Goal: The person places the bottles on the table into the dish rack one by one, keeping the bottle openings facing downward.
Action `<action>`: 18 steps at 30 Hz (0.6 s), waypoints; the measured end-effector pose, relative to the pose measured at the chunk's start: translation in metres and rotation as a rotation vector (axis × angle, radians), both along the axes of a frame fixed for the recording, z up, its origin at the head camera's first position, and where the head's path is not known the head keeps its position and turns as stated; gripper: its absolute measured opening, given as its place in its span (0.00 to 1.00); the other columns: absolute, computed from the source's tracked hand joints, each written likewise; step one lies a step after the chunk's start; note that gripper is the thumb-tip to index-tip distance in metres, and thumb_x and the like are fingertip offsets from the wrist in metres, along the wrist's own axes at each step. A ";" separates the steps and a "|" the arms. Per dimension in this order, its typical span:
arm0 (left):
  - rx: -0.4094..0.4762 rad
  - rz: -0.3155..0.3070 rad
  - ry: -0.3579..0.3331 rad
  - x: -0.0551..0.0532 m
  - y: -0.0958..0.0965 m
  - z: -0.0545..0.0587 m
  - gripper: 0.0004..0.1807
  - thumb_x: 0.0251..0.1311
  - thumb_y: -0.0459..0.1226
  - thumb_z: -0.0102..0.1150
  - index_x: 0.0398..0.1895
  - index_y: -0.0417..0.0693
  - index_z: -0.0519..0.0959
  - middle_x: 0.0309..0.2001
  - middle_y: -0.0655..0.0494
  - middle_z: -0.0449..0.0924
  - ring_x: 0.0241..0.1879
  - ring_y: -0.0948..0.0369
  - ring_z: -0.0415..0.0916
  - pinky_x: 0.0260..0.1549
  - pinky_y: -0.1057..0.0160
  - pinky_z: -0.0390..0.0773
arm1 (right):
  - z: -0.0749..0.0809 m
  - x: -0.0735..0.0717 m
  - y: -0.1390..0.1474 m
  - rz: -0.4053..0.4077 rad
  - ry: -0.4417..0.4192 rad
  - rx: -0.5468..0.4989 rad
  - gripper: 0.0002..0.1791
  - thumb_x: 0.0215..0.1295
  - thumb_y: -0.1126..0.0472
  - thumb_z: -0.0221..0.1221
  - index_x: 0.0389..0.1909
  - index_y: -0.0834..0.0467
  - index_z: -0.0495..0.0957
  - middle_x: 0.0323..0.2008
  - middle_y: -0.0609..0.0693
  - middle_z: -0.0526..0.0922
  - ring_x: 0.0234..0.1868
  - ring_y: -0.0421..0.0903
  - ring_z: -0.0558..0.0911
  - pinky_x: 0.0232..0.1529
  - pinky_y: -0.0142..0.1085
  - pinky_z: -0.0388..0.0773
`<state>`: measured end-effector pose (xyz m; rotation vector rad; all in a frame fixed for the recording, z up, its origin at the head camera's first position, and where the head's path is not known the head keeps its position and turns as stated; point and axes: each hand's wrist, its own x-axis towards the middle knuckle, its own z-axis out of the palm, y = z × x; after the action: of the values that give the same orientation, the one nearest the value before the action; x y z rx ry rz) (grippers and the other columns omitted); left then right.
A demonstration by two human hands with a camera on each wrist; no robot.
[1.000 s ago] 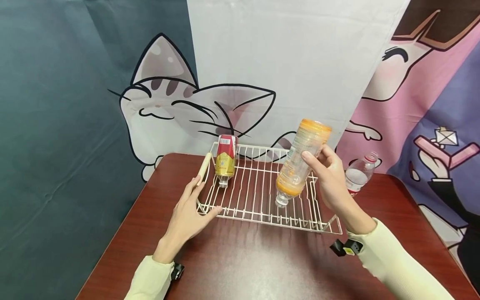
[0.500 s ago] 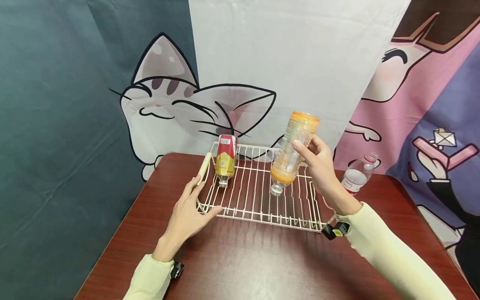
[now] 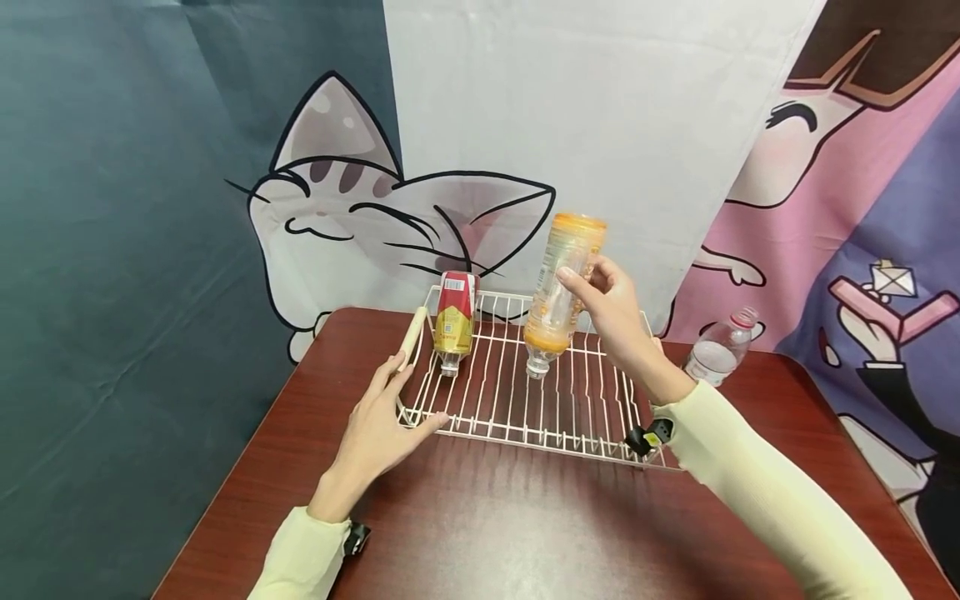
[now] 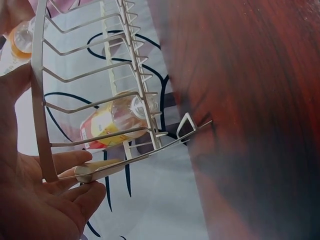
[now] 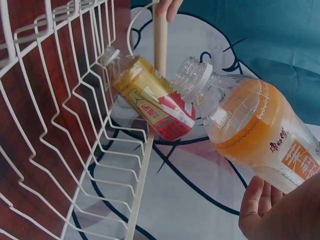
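Note:
My right hand [image 3: 618, 312] grips a clear bottle with orange bands [image 3: 558, 287], thumb on its near side. The bottle is held above the rack, bottom up, its uncapped neck pointing down and leaning left. Below it stands a white wire dish rack [image 3: 510, 429]. My left hand [image 3: 367, 425] holds the rack's left front corner, fingers at the pale side handle [image 4: 102, 169] and thumb by the front rail. Inside the rack's left end, a red and yellow bottle [image 3: 455, 312] leans neck down; in the right wrist view this red and yellow bottle [image 5: 152, 100] lies beyond the orange-banded one.
A clear bottle with a red neck ring [image 3: 722, 346] stands on the table right of the rack, partly behind my right forearm. The dark red wooden table [image 3: 480, 525] ends at a cartoon-printed cloth [image 3: 615, 108] behind.
My right hand has carried the orange-banded bottle left and farther back over the rack, turning it more upright. The left hand stays at the rack's corner.

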<state>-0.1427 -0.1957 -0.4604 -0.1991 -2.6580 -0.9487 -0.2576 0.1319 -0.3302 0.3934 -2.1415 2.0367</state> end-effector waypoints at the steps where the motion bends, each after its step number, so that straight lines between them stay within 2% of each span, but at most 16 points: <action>1: 0.002 0.001 -0.002 0.000 0.000 0.000 0.55 0.58 0.60 0.81 0.81 0.38 0.72 0.86 0.49 0.62 0.79 0.41 0.70 0.65 0.32 0.79 | 0.000 -0.002 -0.001 -0.005 -0.004 0.008 0.24 0.77 0.54 0.65 0.67 0.61 0.78 0.44 0.41 0.87 0.47 0.40 0.84 0.47 0.34 0.80; 6: 0.001 0.004 0.002 -0.001 0.000 0.002 0.54 0.58 0.59 0.82 0.80 0.37 0.73 0.86 0.48 0.62 0.78 0.40 0.71 0.64 0.31 0.79 | 0.001 -0.015 -0.004 -0.021 -0.044 0.029 0.30 0.76 0.52 0.66 0.71 0.65 0.76 0.44 0.41 0.85 0.46 0.39 0.82 0.46 0.33 0.78; 11: 0.007 -0.002 -0.008 -0.002 0.000 0.003 0.55 0.58 0.60 0.81 0.81 0.38 0.73 0.86 0.49 0.62 0.79 0.41 0.70 0.65 0.31 0.78 | -0.002 -0.030 -0.003 -0.009 -0.102 0.031 0.35 0.77 0.51 0.65 0.75 0.67 0.72 0.46 0.40 0.84 0.48 0.39 0.82 0.50 0.35 0.77; 18: 0.012 0.002 -0.015 -0.001 0.000 0.003 0.56 0.57 0.62 0.81 0.81 0.39 0.73 0.86 0.50 0.62 0.78 0.41 0.71 0.66 0.32 0.78 | -0.007 -0.043 -0.012 0.010 -0.146 0.025 0.33 0.77 0.53 0.65 0.74 0.67 0.73 0.46 0.41 0.84 0.48 0.39 0.83 0.55 0.39 0.79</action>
<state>-0.1436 -0.1958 -0.4576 -0.1868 -2.6649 -0.9697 -0.3003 0.1197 -0.3374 0.2662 -2.2537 2.1066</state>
